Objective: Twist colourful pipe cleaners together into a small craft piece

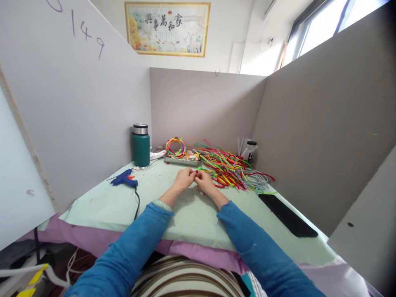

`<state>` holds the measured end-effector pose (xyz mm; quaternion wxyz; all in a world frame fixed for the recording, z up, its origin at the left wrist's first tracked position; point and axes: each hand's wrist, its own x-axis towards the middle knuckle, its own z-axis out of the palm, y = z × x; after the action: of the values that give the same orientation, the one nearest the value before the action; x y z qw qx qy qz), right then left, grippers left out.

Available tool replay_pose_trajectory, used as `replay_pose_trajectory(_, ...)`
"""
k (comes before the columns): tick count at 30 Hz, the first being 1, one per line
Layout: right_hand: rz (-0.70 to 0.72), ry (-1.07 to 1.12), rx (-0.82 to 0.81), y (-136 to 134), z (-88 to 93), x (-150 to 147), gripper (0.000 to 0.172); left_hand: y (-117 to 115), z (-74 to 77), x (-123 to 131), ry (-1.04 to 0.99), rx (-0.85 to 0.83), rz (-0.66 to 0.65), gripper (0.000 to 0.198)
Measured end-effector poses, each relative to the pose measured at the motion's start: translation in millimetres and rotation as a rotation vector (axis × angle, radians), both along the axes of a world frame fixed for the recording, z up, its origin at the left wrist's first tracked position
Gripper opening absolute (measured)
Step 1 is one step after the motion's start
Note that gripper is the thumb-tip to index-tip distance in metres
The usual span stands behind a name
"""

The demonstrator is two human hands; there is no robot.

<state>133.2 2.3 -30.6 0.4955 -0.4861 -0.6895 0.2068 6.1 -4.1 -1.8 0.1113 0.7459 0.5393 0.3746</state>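
My left hand [185, 178] and my right hand [204, 181] meet over the middle of the table, fingertips pinched together. Between them shows a small red piece [196, 172], perhaps a bit of pipe cleaner; most of it is hidden by the fingers. Just beyond and to the right lies a tangled heap of coloured pipe cleaners [229, 165]. Behind my hands sits a metal tray [182, 161] holding small pieces, with a ring of coloured pipe cleaners [175, 147] at its left part.
A blue glue gun [124, 178] with a black cord lies at the left, near a green bottle [141, 146]. On the right are a black flat slab [287, 214] and a black-lidded container [251, 151]. Grey partitions [207, 107] enclose the table's back and sides.
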Motion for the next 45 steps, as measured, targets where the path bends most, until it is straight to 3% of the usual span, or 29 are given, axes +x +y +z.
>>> replay_pose_trajectory(5, -0.080, -0.096, 0.068, 0, -0.9, 0, 0.009, 1, -1.0, 0, 0.013, 0.012, 0.002, 0.024)
replay_pose_trajectory(10, 0.012, -0.058, 0.049, 0, -3.0, 0, 0.005, -2, 2.4, -1, -0.011, 0.006, 0.014, 0.025)
replay_pose_trajectory(15, 0.133, -0.045, 0.058, -1, -0.4, 0, 0.017, 0, 1.2, -3, -0.062, 0.026, 0.034, 0.026)
replay_pose_trajectory(20, 0.246, 0.068, 0.014, -2, 1.4, 0, 0.019, 7, -2.9, -4, -0.088, 0.026, 0.039, 0.027)
replay_pose_trajectory(27, 0.214, 0.172, -0.029, -6, 7.1, 0, 0.023, 4, 0.0, -3, -0.071, 0.016, 0.038, 0.029)
replay_pose_trajectory(35, 0.177, 0.207, -0.027, -9, 10.7, 1, 0.024, 2, -1.1, -2, 0.094, 0.034, 0.039, 0.033)
replay_pose_trajectory(45, 0.237, 0.276, -0.110, -9, 9.6, 2, 0.025, 1, -2.7, -1, 0.267, 0.040, 0.037, 0.036)
